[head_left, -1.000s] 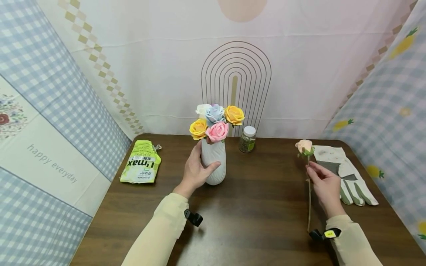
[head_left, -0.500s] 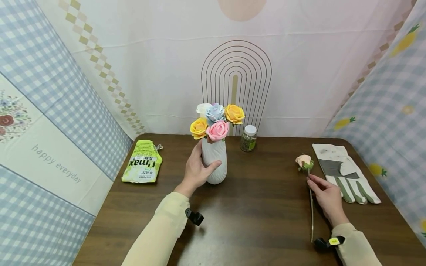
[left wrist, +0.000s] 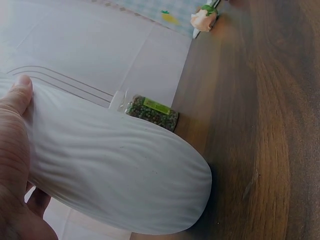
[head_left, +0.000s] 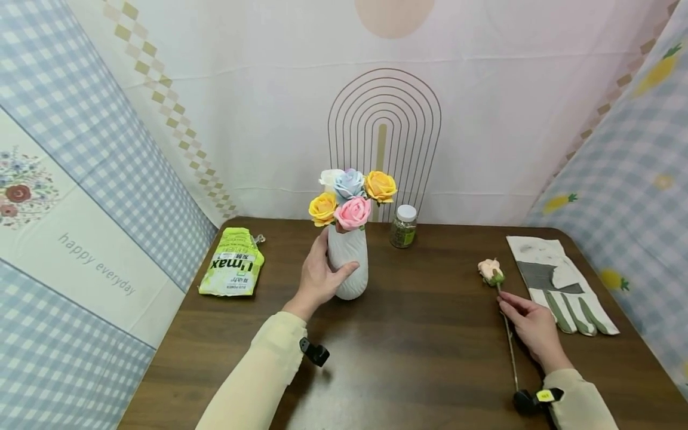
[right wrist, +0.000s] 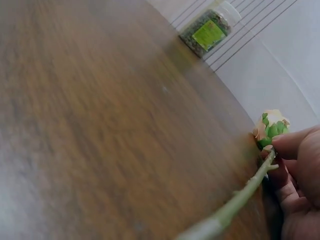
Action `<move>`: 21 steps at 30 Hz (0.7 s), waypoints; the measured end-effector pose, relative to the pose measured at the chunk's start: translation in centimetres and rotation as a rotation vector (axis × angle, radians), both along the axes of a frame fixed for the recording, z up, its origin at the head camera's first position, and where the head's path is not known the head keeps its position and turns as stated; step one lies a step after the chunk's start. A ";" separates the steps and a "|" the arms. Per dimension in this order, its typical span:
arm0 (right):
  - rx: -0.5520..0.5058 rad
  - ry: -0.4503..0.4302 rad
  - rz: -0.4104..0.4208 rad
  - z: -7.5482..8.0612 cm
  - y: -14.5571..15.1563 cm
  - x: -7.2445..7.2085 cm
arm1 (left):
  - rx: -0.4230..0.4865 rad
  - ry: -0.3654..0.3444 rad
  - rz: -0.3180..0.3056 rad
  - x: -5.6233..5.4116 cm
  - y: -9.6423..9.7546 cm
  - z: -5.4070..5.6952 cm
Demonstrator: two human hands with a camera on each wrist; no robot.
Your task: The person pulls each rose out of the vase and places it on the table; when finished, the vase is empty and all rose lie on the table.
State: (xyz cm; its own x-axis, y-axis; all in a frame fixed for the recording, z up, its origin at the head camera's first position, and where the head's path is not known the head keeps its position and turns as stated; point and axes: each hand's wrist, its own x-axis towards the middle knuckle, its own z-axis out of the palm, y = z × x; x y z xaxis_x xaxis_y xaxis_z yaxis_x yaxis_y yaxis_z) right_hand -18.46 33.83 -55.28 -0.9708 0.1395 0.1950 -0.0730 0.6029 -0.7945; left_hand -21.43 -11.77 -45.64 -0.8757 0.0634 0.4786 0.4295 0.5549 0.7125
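My left hand [head_left: 321,276] grips a white ribbed vase [head_left: 349,269] from its left side, thumb across the front. Out of the vase rise several artificial roses: a pink one [head_left: 352,213], a blue one [head_left: 349,183], a white one and two yellow ones. In the left wrist view the vase [left wrist: 115,160] fills the middle, its base near the wooden table. At the right, my right hand [head_left: 532,327] pinches the stem of a peach rose [head_left: 491,272] just below its bloom. The stem [right wrist: 245,192] runs back toward the wrist in the right wrist view.
A white, grey and green glove [head_left: 559,283] lies right of the peach rose. Behind the vase stands a white-lidded jar [head_left: 404,227]. A green Umax bag [head_left: 232,263] lies at the table's left. Patterned cloths hang at the back and sides of the table [head_left: 419,358].
My right hand has moved down and slightly right with the peach rose, whose bloom is lower and away from the glove. My left hand still holds the vase in place.
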 end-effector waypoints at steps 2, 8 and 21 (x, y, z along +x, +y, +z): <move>0.034 -0.011 -0.005 0.2 0.1 0.0 | 0.001 0.009 0.004 0.0 0.0 0.1; 0.096 -0.041 -0.021 0.7 0.2 -0.1 | -0.004 0.017 0.000 -0.2 -0.1 0.2; 0.115 -0.085 0.007 0.7 1.0 0.3 | -0.006 0.023 0.005 0.1 0.0 0.0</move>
State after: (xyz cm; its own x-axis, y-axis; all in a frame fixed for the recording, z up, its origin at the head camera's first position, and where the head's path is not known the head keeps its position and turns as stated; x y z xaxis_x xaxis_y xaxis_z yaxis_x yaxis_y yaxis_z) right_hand -18.21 34.87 -54.55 -0.9854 0.1140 0.1261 -0.0128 0.6900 -0.7237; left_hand -21.37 -11.81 -45.69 -0.8649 0.0617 0.4981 0.4427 0.5615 0.6991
